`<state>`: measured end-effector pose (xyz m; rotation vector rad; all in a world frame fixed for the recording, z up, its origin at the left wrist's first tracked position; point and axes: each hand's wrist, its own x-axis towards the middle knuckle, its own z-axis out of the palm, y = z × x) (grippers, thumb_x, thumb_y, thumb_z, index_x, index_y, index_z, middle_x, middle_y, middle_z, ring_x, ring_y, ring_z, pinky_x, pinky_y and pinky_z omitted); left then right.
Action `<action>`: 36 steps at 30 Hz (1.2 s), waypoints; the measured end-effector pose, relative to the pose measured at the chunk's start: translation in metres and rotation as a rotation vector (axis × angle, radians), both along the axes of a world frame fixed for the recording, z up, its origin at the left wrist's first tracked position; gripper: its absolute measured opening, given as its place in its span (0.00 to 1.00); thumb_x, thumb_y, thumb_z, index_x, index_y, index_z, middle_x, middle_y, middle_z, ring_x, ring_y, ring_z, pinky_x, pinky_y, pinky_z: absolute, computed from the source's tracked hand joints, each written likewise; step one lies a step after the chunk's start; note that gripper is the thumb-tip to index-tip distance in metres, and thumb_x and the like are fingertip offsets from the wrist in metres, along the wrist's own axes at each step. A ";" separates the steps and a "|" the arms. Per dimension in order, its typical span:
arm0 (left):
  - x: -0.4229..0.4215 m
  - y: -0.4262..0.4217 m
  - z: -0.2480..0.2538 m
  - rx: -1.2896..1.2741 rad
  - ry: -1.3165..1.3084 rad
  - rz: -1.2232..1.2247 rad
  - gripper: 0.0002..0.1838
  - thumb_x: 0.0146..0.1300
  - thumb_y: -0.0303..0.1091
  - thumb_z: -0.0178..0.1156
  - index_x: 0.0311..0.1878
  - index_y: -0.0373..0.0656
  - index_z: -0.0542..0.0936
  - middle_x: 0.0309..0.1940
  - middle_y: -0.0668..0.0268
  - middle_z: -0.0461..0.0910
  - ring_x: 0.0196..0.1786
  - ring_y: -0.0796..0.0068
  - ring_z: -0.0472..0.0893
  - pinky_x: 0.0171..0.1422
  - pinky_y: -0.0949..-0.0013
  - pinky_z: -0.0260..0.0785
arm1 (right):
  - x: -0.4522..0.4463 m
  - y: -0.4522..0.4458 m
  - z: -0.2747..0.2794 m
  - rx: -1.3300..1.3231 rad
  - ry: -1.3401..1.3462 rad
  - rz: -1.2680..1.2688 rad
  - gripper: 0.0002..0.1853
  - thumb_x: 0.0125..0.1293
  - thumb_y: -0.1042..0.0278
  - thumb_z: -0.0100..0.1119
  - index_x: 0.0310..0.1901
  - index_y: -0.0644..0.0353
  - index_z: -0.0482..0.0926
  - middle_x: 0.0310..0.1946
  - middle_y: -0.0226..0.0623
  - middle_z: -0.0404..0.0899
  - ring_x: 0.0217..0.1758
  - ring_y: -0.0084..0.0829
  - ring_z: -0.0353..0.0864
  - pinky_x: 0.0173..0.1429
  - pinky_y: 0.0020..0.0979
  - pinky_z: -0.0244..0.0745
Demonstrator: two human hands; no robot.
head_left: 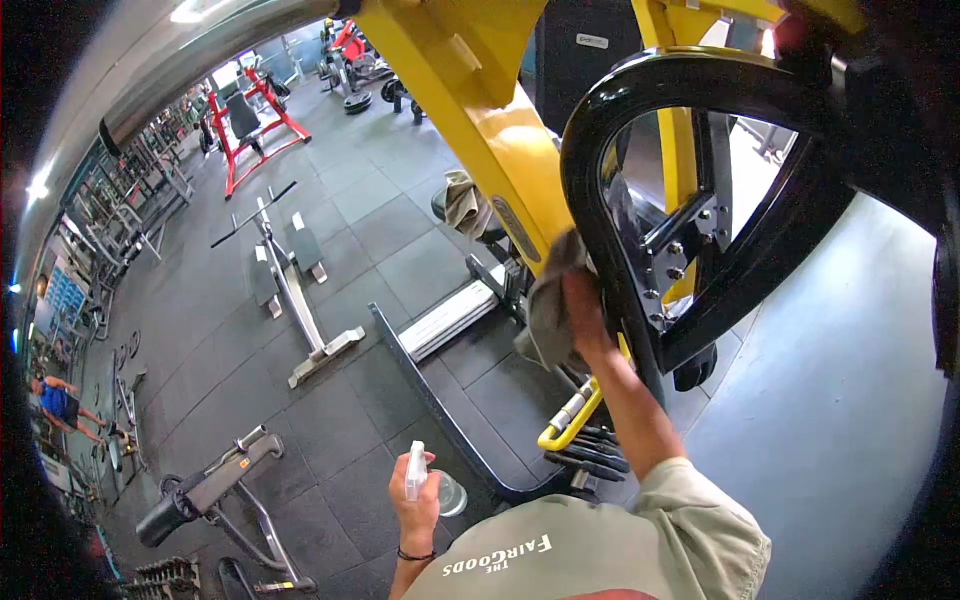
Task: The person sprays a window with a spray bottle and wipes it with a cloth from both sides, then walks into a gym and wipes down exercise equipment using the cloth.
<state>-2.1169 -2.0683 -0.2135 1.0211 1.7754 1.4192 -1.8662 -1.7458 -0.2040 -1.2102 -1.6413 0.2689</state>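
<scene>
My left hand (412,508), with a dark band at the wrist, is wrapped round a clear spray bottle (452,496) with a white trigger head. It is held low, in front of my shirt. Farther up, my right hand (583,305) is closed on a grey-brown cloth (545,322). The cloth lies against the yellow frame (520,150) of a gym machine, beside its thick black looped tube (590,190). The tube partly hides my right fingers. Another folded cloth (465,204) rests on a part of the machine behind the yellow frame.
A black curved base bar (430,400) and a yellow handle (570,430) are low in front of me. To the left are a bench-like machine (215,485) and a low metal stand (305,290). A red machine (250,130) stands farther back. A person (62,403) bends at far left.
</scene>
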 end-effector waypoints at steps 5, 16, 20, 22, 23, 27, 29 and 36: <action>0.021 0.014 0.014 -0.007 0.003 0.010 0.12 0.55 0.24 0.62 0.44 0.42 0.81 0.34 0.72 0.78 0.35 0.82 0.75 0.40 0.74 0.69 | -0.014 0.026 0.013 0.077 -0.627 -0.039 0.25 0.76 0.68 0.43 0.71 0.65 0.66 0.66 0.53 0.71 0.71 0.45 0.68 0.78 0.44 0.59; 0.087 0.018 0.016 -0.062 -0.143 0.218 0.13 0.55 0.24 0.62 0.45 0.39 0.81 0.35 0.67 0.79 0.36 0.77 0.77 0.40 0.71 0.69 | -0.172 0.113 0.307 0.876 -0.374 0.021 0.32 0.54 0.75 0.65 0.63 0.69 0.68 0.57 0.61 0.73 0.61 0.60 0.76 0.65 0.49 0.74; 0.093 0.015 0.012 -0.117 -0.121 0.228 0.15 0.56 0.23 0.60 0.48 0.36 0.80 0.42 0.61 0.81 0.46 0.70 0.79 0.50 0.67 0.71 | -0.175 0.127 0.311 0.814 -0.243 0.156 0.34 0.54 0.70 0.69 0.63 0.67 0.69 0.58 0.59 0.74 0.62 0.57 0.77 0.65 0.49 0.74; 0.091 0.014 0.013 -0.097 -0.181 0.211 0.13 0.58 0.21 0.59 0.47 0.37 0.80 0.41 0.64 0.80 0.44 0.74 0.78 0.49 0.70 0.71 | -0.162 0.121 0.286 0.745 -0.219 0.193 0.34 0.55 0.67 0.69 0.63 0.65 0.70 0.58 0.57 0.75 0.63 0.56 0.77 0.67 0.49 0.74; 0.087 0.011 0.006 -0.090 -0.130 0.224 0.13 0.58 0.21 0.59 0.47 0.37 0.80 0.41 0.66 0.79 0.42 0.76 0.78 0.48 0.71 0.71 | -0.153 0.114 0.270 0.700 -0.209 0.206 0.33 0.56 0.65 0.70 0.63 0.65 0.70 0.58 0.57 0.76 0.63 0.56 0.77 0.67 0.49 0.73; 0.064 -0.001 0.007 -0.022 -0.170 0.148 0.15 0.58 0.20 0.59 0.50 0.38 0.79 0.43 0.67 0.79 0.43 0.79 0.76 0.48 0.72 0.71 | -0.099 0.071 0.189 0.443 -0.113 0.210 0.33 0.58 0.58 0.71 0.63 0.62 0.72 0.59 0.54 0.77 0.65 0.54 0.77 0.69 0.49 0.72; 0.058 -0.002 0.005 0.029 -0.193 0.109 0.15 0.58 0.20 0.59 0.50 0.39 0.80 0.44 0.67 0.79 0.42 0.79 0.76 0.47 0.72 0.71 | -0.064 0.046 0.140 0.255 -0.047 0.160 0.34 0.59 0.55 0.71 0.64 0.61 0.73 0.60 0.53 0.78 0.65 0.53 0.77 0.70 0.48 0.72; 0.011 -0.006 -0.034 -0.086 -0.067 -0.035 0.15 0.58 0.21 0.60 0.50 0.39 0.79 0.43 0.69 0.79 0.39 0.81 0.75 0.46 0.73 0.69 | -0.007 -0.026 0.029 0.193 -0.204 -0.150 0.36 0.58 0.48 0.77 0.63 0.60 0.76 0.60 0.46 0.81 0.63 0.48 0.80 0.67 0.46 0.74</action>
